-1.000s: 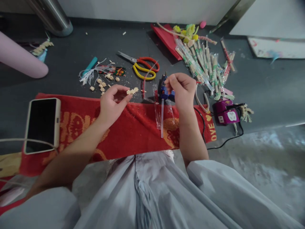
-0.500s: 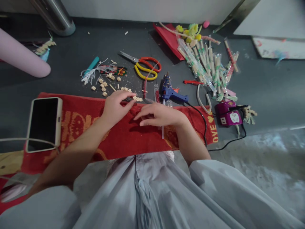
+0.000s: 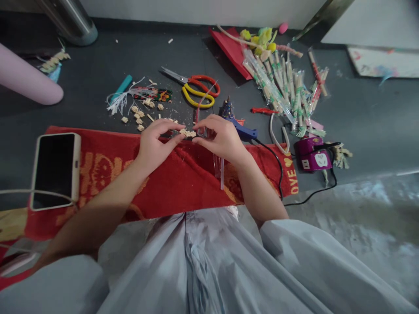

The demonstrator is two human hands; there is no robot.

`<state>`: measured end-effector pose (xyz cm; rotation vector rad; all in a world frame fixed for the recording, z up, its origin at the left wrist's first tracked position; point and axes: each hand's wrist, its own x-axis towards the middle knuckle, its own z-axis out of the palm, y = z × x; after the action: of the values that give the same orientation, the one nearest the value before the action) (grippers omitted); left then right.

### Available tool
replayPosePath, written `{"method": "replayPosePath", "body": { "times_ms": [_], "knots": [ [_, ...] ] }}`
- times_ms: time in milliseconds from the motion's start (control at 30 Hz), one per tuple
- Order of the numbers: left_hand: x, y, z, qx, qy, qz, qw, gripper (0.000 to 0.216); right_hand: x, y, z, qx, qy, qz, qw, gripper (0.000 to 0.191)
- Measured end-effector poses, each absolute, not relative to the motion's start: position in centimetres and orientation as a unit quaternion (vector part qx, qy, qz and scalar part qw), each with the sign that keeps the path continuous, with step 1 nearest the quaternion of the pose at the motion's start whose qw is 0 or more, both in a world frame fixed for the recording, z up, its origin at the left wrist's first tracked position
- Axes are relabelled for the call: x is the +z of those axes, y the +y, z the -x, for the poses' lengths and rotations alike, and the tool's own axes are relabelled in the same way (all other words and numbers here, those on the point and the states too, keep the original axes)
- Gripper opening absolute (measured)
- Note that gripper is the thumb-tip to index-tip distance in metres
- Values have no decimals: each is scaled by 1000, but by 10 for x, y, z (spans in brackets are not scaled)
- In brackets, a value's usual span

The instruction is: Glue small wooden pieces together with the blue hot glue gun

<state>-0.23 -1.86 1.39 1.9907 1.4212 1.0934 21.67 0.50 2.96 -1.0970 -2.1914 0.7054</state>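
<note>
A short, pale strip of small wooden pieces joined together (image 3: 188,133) is held just above the back edge of the red towel (image 3: 176,187). My left hand (image 3: 159,141) pinches its left end between thumb and fingertips. At the other end, the thumb and fingers of my right hand (image 3: 224,136) close round the strip's tip. Behind my right hand lies a blue hot glue gun (image 3: 240,128), partly covered by it, and a clear glue stick (image 3: 222,173) shows below. Small wooden clusters (image 3: 139,113) lie on the table beyond my left hand.
Scissors with red and yellow handles (image 3: 196,89) lie behind my hands. Wrapped sticks (image 3: 288,87) are heaped at the back right, near a purple power adapter (image 3: 312,155) with a black cord. A phone-like device (image 3: 55,170) rests on the towel's left end. A steel cylinder (image 3: 73,22) stands back left.
My right hand has moved up and closed its fingers at the right end of the wooden strip. My left hand stays at the left end. The view has shifted slightly.
</note>
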Motion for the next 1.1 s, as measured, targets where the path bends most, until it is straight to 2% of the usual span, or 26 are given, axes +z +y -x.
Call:
{"method": "replayPosePath", "body": {
  "times_ms": [167,400,633,900,1100],
  "knots": [
    [10,-15,5,361,504,-752,223,16,24,7,-213,244,-832,413,279,12],
    [6,-15,6,302,490,-807,131,13,20,6,-208,179,-849,447,217,23],
    [0,-18,4,277,508,-807,120,10,32,2,-211,166,-859,456,161,33],
    [-3,-15,7,256,516,-807,129,10,55,-11,-209,151,-891,428,-13,42],
    [-4,-13,7,242,522,-807,134,11,58,-15,-205,144,-897,414,-48,44]
  ]
}}
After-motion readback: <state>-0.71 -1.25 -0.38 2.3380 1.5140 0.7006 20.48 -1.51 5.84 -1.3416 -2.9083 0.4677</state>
